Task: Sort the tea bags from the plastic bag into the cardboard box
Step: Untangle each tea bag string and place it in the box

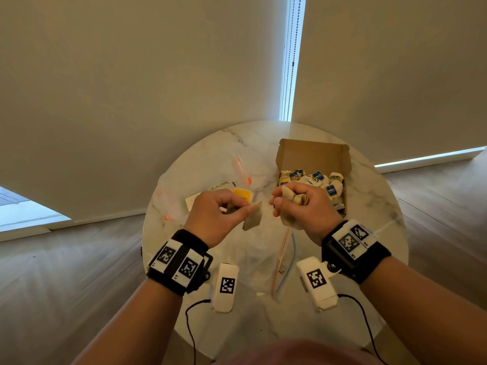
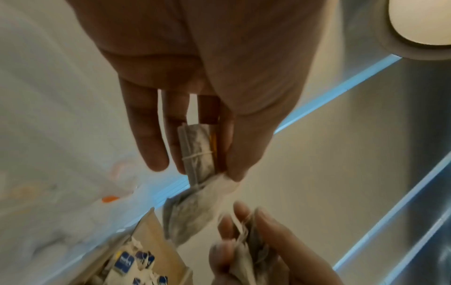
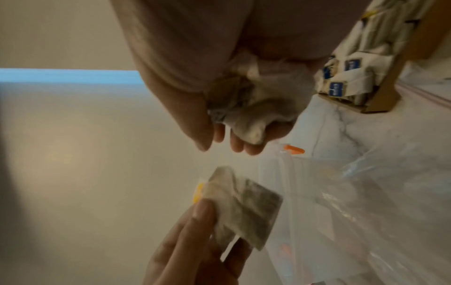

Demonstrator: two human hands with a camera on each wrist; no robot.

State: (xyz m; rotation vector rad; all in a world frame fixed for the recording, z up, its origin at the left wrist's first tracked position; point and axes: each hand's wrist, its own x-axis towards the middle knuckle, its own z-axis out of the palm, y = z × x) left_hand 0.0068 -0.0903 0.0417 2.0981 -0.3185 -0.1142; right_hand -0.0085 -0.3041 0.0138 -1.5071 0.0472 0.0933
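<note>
My left hand [image 1: 224, 209] pinches tea bags [image 1: 253, 216] between thumb and fingers above the table's middle; in the left wrist view a string-wrapped tea bag [image 2: 197, 152] lies against the fingers and a second one [image 2: 187, 217] dangles below. My right hand [image 1: 297, 204] grips a crumpled bunch of tea bags [image 1: 292, 197] just in front of the cardboard box [image 1: 313, 154], which stands open at the right back with several tea bags [image 1: 330, 189] inside. The clear plastic bag [image 1: 258, 259] lies flat on the table below both hands.
The round marble table [image 1: 369, 206] stands against pale blinds. A second clear bag with orange sliders [image 1: 241, 169] and a yellow-and-white packet [image 1: 210, 196] lie at the left back. Wood floor surrounds the table.
</note>
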